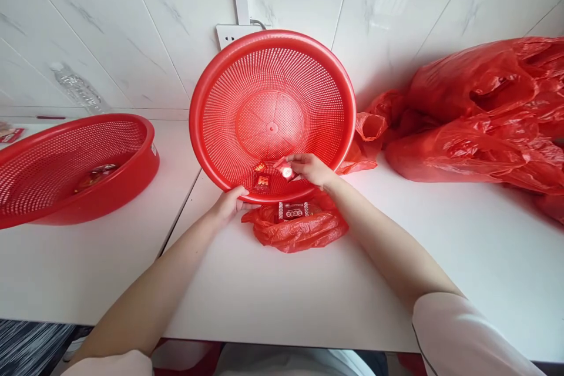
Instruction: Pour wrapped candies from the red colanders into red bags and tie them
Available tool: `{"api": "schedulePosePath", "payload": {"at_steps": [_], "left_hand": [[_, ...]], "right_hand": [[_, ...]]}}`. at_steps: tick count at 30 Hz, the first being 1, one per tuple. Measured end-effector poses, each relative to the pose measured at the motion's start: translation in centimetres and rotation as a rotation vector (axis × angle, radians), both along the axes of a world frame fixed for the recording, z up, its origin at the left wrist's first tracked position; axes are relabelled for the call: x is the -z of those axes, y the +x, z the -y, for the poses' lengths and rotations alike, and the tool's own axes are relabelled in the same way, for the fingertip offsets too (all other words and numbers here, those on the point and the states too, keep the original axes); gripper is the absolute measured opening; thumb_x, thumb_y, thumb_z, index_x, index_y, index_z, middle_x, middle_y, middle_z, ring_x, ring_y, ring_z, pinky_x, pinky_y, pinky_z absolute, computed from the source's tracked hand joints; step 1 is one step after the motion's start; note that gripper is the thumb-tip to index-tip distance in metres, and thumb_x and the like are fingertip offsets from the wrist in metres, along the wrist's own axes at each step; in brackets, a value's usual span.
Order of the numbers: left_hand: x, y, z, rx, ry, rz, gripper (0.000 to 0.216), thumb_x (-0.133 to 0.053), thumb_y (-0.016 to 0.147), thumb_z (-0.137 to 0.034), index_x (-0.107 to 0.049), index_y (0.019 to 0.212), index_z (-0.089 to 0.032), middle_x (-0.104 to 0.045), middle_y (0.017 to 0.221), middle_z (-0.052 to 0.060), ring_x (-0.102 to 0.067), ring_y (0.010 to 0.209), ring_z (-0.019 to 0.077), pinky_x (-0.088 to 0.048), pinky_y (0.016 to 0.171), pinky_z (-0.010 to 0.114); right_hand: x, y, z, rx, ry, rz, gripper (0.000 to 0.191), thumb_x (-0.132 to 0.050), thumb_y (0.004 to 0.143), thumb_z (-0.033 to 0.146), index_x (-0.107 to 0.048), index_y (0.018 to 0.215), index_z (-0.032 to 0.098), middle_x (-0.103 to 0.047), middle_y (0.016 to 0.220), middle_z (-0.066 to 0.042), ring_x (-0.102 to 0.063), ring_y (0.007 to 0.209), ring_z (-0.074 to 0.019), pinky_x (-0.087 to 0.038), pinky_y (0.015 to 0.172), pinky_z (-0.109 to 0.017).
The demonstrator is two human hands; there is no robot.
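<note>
A large red plastic strainer basket [272, 70] is tilted toward me in the middle of the table. Its lower front rim is gripped by my left hand [230, 204], thumb over the edge. Inside the basket, my right hand [311, 169] pinches a small red wrapped packet [285, 169] with a pale round spot. Two little red and yellow packets [263, 181] lie near it at the bottom of the basket. Below the rim, an opened red plastic bag [299, 238] rests on the table, with a dark red printed packet [293, 210] showing in its mouth.
Another red basket [132, 182] stands tilted at the left with some packets [94, 176] in it. Full red plastic bags [476, 129] are heaped on the right. A clear bottle [79, 88] and a wall socket [224, 35] are at the back. A seam crosses the white table [247, 299].
</note>
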State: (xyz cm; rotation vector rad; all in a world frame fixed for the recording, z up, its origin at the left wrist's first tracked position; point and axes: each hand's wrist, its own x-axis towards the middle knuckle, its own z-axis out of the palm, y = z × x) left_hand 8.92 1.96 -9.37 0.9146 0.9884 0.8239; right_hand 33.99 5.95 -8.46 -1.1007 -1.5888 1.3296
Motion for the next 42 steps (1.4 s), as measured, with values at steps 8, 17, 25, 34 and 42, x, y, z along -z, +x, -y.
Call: {"api": "schedulePosePath", "payload": {"at_steps": [8,17,25,34,42], "left_hand": [[0.2,-0.1,-0.3,-0.048,-0.037,0.025,0.012,-0.058,0.069,-0.018,-0.061,0.077,-0.009,-0.071,0.090,0.014,-0.069,0.092,0.0289,-0.059,0.075,0.038],[0.0,0.0,-0.2,-0.024,-0.018,0.012,0.022,-0.057,0.070,-0.017,-0.065,0.088,-0.007,-0.071,0.096,0.015,-0.068,0.093,0.0282,-0.059,0.075,0.037],[0.2,-0.2,-0.3,0.012,-0.017,0.032,0.025,-0.056,0.072,-0.018,-0.065,0.093,-0.008,-0.071,0.097,0.015,-0.068,0.095,0.0286,-0.059,0.074,0.037],[0.1,-0.3,-0.2,-0.015,-0.023,0.042,0.024,-0.058,0.071,-0.018,-0.064,0.092,-0.009,-0.068,0.111,0.016,-0.066,0.098,0.0292,-0.059,0.073,0.036],[0.2,-0.2,-0.2,-0.003,0.003,0.016,0.023,-0.057,0.072,-0.019,-0.064,0.091,-0.009,-0.068,0.109,0.016,-0.066,0.096,0.0289,-0.059,0.074,0.037]], "right_hand": [[-1.3,-0.6,0.3,-0.013,-0.356,-0.239,0.016,-0.049,0.094,0.025,-0.061,0.092,0.015,-0.072,0.091,-0.011,-0.070,0.079,-0.0155,-0.058,0.074,-0.030],[-0.6,-0.9,2.0,-0.247,0.551,0.537,0.048,-0.057,0.088,0.039,-0.052,0.134,0.024,-0.054,0.137,-0.009,-0.048,0.128,-0.0244,-0.035,0.109,-0.043],[-2.4,-0.5,2.4,-0.399,0.476,0.461,0.038,-0.065,0.082,0.027,-0.063,0.119,0.020,-0.068,0.113,-0.007,-0.064,0.102,-0.0199,-0.049,0.093,-0.035],[-3.4,0.6,2.0,-0.219,-0.133,-0.041,0.051,-0.071,0.079,0.026,-0.056,0.127,0.016,-0.072,0.094,-0.008,-0.071,0.082,-0.0169,-0.062,0.073,-0.031],[-3.8,1.1,2.2,-0.229,-0.218,-0.082,0.052,-0.073,0.078,0.025,-0.055,0.126,0.020,-0.072,0.100,-0.008,-0.072,0.084,-0.0181,-0.062,0.070,-0.028]]}}
